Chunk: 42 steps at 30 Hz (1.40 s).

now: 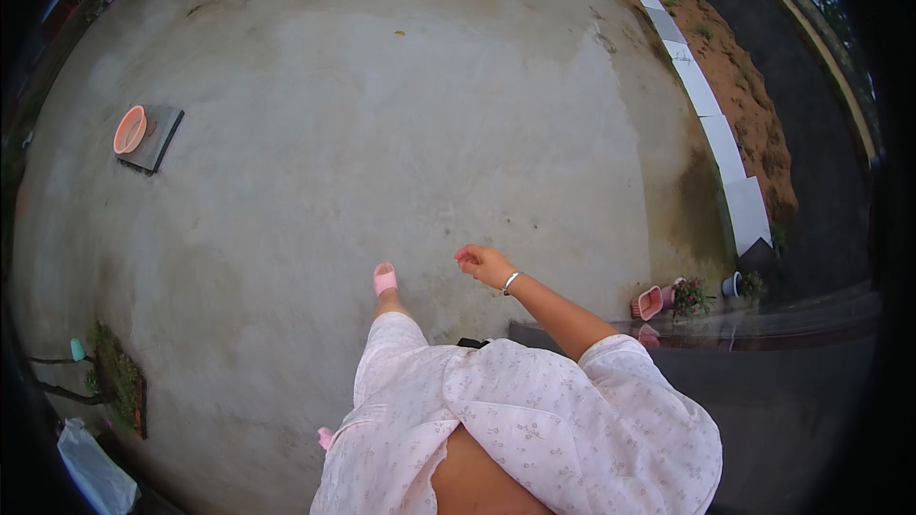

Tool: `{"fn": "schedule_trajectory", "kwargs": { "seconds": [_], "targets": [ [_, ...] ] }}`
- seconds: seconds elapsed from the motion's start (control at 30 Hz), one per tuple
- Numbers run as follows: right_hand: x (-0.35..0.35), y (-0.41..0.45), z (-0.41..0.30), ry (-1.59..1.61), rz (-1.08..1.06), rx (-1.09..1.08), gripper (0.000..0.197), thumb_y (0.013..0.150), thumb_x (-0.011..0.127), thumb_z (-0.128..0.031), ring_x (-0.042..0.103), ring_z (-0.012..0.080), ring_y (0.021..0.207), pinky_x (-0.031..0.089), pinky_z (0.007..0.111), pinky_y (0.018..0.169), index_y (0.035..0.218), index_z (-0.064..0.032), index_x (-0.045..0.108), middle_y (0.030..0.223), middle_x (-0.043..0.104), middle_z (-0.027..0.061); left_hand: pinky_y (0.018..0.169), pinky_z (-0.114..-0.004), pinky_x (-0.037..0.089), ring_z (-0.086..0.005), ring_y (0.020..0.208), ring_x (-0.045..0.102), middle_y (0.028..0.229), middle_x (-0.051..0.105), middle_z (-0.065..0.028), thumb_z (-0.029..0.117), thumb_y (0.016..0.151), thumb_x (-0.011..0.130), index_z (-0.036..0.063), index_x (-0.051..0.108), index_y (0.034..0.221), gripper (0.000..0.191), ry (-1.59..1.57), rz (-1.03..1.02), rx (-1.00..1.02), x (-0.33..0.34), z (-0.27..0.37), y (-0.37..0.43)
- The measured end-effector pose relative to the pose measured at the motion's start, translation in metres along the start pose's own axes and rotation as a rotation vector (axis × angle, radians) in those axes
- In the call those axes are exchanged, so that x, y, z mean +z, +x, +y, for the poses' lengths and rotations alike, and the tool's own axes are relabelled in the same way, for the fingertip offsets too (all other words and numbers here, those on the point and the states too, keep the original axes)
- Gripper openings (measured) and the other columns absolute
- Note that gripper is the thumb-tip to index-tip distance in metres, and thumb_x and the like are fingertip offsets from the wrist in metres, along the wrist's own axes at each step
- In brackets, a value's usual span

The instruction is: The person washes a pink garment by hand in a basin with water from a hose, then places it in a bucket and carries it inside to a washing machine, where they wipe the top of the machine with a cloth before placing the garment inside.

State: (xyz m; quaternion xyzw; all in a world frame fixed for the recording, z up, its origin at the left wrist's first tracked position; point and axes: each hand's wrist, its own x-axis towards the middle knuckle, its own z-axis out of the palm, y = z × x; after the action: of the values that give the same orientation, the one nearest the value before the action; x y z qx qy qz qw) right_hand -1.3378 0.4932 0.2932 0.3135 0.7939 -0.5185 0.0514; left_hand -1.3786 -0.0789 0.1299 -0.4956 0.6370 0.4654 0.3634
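Observation:
My right hand point(484, 264) hangs in front of my body over the concrete ground point(401, 150). Its fingers are loosely curled, with nothing visible in them, and a silver bangle point(509, 283) circles the wrist. My left hand is out of view. One foot, in a pink slipper point(385, 280), is stretched out ahead on the concrete; the other foot is hidden. Pale patterned clothing point(529, 415) fills the lower middle. A small pink thing point(325, 438) shows at its left edge, too unclear to name.
An orange basin point(130, 130) leans on a grey slab point(159, 137) at left. White panels point(694, 82) edge a soil mound point(744, 100) at right. A pink basket point(649, 303) stands near a flowering plant point(691, 298). A planted bed point(118, 372) lies lower left.

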Motion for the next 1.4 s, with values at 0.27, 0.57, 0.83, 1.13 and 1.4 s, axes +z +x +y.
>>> {"fn": "schedule_trajectory", "kwargs": {
  "seconds": [0.27,0.57,0.83,1.13,1.4],
  "targets": [
    [-0.061,0.051,0.049,-0.203,0.003,0.262,0.020,0.084,0.061,-0.017,0.065,0.0169,0.079,0.051,0.030,0.070,0.100,-0.0047,0.063,0.086,0.067,0.0087,0.030,-0.026,0.025,-0.0093,0.035,0.036,0.051,0.038,0.0017,-0.001,0.069,0.059,0.0094,0.048,0.082,0.021,0.219,-0.123,0.383,0.201,0.317,-0.061],
    [-0.104,0.045,0.106,0.311,0.225,0.847,0.020,0.084,0.064,-0.019,0.066,0.0151,0.074,0.052,0.029,0.059,0.098,-0.0047,0.065,0.085,0.067,0.0061,0.044,-0.029,0.040,-0.0120,0.051,0.050,0.067,0.053,-0.0019,0.002,0.069,0.064,0.0046,0.053,0.090,0.023,0.497,-0.398,0.997,0.505,0.592,-0.222],
    [-0.234,0.177,0.114,0.143,0.097,0.810,0.024,0.084,0.058,-0.023,0.066,0.0154,0.068,0.052,0.028,0.054,0.098,-0.0048,0.064,0.081,0.067,0.0062,0.063,-0.035,0.049,-0.0235,0.071,0.061,0.083,0.062,-0.0116,0.008,0.063,0.071,-0.0004,0.055,0.096,0.037,0.781,-0.228,0.986,0.634,0.595,-0.203],
    [-0.445,0.465,0.026,0.034,0.186,0.377,0.021,0.087,0.057,-0.018,0.065,0.0144,0.072,0.051,0.029,0.064,0.102,-0.0035,0.062,0.083,0.066,0.0064,0.031,-0.031,0.032,-0.0163,0.035,0.044,0.053,0.047,-0.0046,0.001,0.066,0.065,0.0059,0.051,0.072,0.015,0.416,-0.113,0.349,0.577,0.582,-0.077],
    [-0.529,0.675,-0.067,-0.411,0.056,0.057,0.024,0.087,0.057,-0.023,0.064,0.0232,0.083,0.050,0.033,0.076,0.104,-0.0065,0.062,0.091,0.068,0.0116,0.030,-0.029,0.028,-0.0149,0.034,0.041,0.051,0.044,-0.0031,0.000,0.067,0.064,0.0061,0.049,0.073,0.017,0.280,-0.093,0.208,0.751,0.685,-0.113]
  ]
}}
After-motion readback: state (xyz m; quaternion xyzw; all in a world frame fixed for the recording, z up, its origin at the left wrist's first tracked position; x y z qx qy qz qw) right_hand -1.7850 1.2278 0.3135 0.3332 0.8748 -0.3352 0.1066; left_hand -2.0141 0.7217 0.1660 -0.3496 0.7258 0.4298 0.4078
